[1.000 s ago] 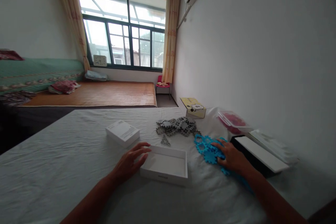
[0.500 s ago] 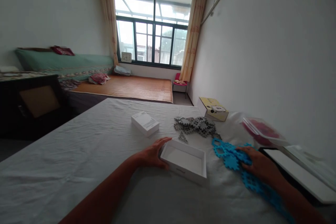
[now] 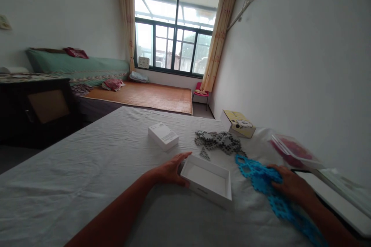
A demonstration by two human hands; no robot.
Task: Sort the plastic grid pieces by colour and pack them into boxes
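Nearest, the blue pieces (image 3: pixel 279 206) trailed over the cloth (image 3: pixel 87 170), running down beside the right forearm. The right hand (image 3: pixel 290 183) rested on their upper part, fingers bent over them; whether the fingers had closed on any piece could not be told. The left hand (image 3: pixel 171 170) clasped the left end of the open white tray (image 3: pixel 207 177), thumb on the near side and fingertips at the far corner. The tray sat on the cloth, left of the blue pieces. To the right lay a white slab (image 3: pixel 339 200).

Just beyond the tray lay a grey triangle (image 3: pixel 204 153), then a pile of grey pieces (image 3: pixel 218 141), with a white carton (image 3: pixel 164 136) to their left. A clear-lidded tub (image 3: pixel 295 150) stood near the wall, a yellow box (image 3: pixel 240 123) behind the pile. Farther off were a cabinet (image 3: pixel 37 108), a bed (image 3: pixel 150 96), a red chair (image 3: pixel 199 92) and the window (image 3: pixel 176 27).
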